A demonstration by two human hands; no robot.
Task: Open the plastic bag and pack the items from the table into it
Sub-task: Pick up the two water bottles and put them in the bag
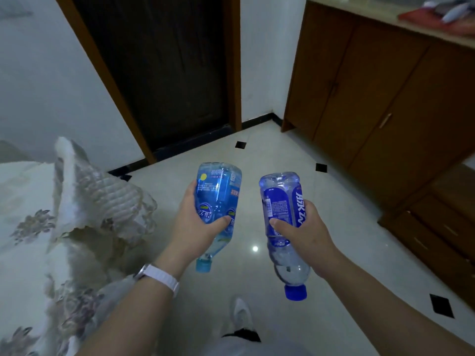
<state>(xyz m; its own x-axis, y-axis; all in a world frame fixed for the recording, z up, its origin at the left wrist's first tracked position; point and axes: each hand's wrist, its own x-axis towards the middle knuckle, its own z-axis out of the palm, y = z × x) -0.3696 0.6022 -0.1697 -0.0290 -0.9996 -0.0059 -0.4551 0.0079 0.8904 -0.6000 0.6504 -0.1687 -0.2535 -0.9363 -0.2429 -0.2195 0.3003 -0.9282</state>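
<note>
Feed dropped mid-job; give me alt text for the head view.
The left hand grips a light blue bottle and the right hand a dark blue bottle, both held above a tiled floor with caps toward the person. A floral cloth lies at left, wooden cabinets stand at right, a dark door ahead.

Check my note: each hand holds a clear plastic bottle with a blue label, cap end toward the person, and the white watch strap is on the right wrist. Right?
Not quite: the head view shows the white watch strap on the left wrist. Otherwise right: the left hand grips the light-blue-labelled clear plastic bottle, the right hand the dark-blue-labelled clear plastic bottle, caps toward the person.
</note>
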